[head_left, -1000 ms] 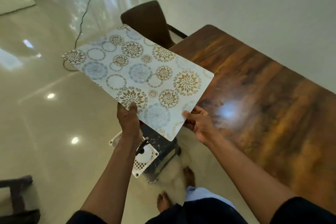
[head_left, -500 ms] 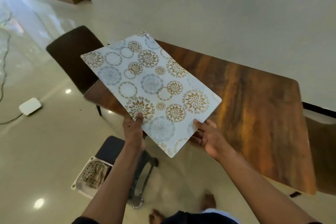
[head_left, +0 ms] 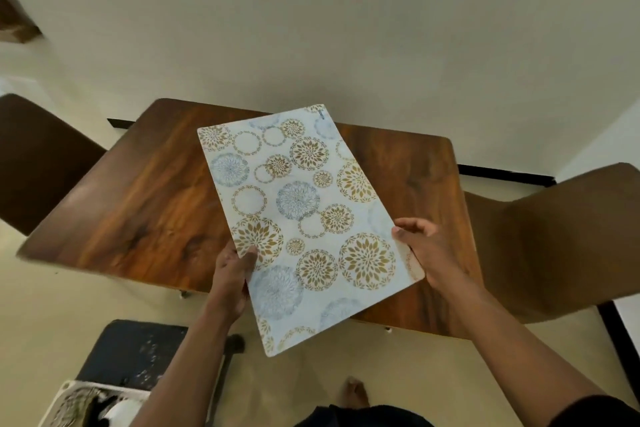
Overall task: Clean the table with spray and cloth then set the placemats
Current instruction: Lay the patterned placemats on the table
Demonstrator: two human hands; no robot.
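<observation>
A white placemat printed with gold and blue flower circles hangs in the air over the near end of the brown wooden table. My left hand pinches its left long edge, thumb on top. My right hand grips its right edge near the corner. The mat lies lengthwise away from me, its near corner past the table's front edge. No spray bottle or cloth shows on the table.
A dark brown chair stands at the table's left, a tan-brown chair at its right. A black stool and a white basket sit on the floor at lower left. A wall runs behind the table.
The view has swung so I now face the table's short end. The placemat moved from beside the table to over it, both hands still holding it.
</observation>
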